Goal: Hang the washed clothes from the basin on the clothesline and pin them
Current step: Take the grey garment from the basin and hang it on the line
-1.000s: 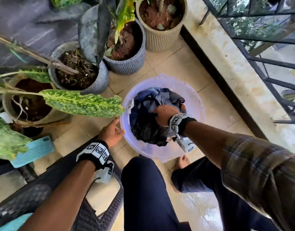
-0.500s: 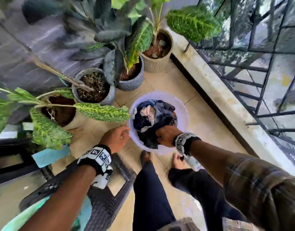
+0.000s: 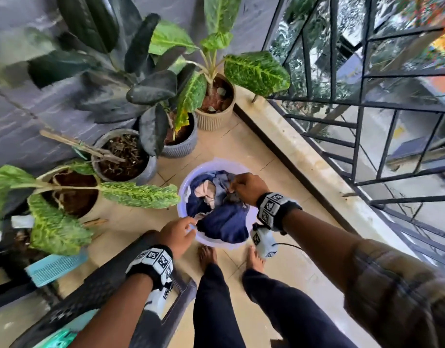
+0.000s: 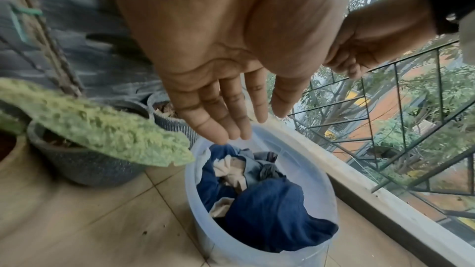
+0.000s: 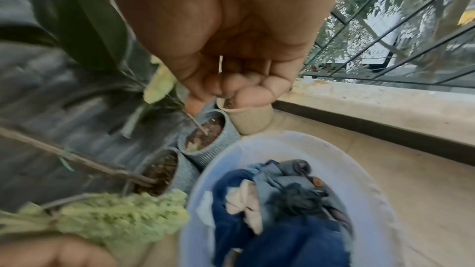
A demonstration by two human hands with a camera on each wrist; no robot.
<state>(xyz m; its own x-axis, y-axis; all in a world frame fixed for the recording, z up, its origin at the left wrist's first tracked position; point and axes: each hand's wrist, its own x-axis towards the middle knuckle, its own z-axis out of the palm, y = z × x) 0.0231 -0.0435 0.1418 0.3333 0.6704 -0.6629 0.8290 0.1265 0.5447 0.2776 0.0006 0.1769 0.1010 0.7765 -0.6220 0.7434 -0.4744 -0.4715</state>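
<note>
Pale translucent basin (image 3: 251,212) standing on the tiled floor (image 3: 241,144) just ahead of two bare feet (image 3: 208,254), filled with a crumpled heap of washed clothes (image 3: 224,222): mostly dark blue, with cream and grey pieces toward 11 o'clock of the pile. All clothes inside the basin; no clothesline in view.

Left hand (image 3: 176,234) above the basin's rim at 8 o'clock, fingers (image 4: 221,113) straight and close together in the left wrist view, palm bare, holding nothing; cannot tell whether the fingertips touch the rim.

Right hand (image 3: 249,187) over the basin at 1 o'clock, fingers (image 5: 246,88) curled into a loose fist in the right wrist view. Head view placing the fingertips against the grey cloth; cannot tell whether any fabric is actually pinched.

Beyond the basin, from 9 to 12 o'clock, a row of potted plants (image 3: 166,131), one speckled leaf (image 3: 138,195) reaching almost to the rim. At 3 o'clock, a stone ledge (image 3: 304,156) beneath a dark metal railing (image 3: 357,136). At 7 o'clock, a dark woven chair (image 3: 98,292).
</note>
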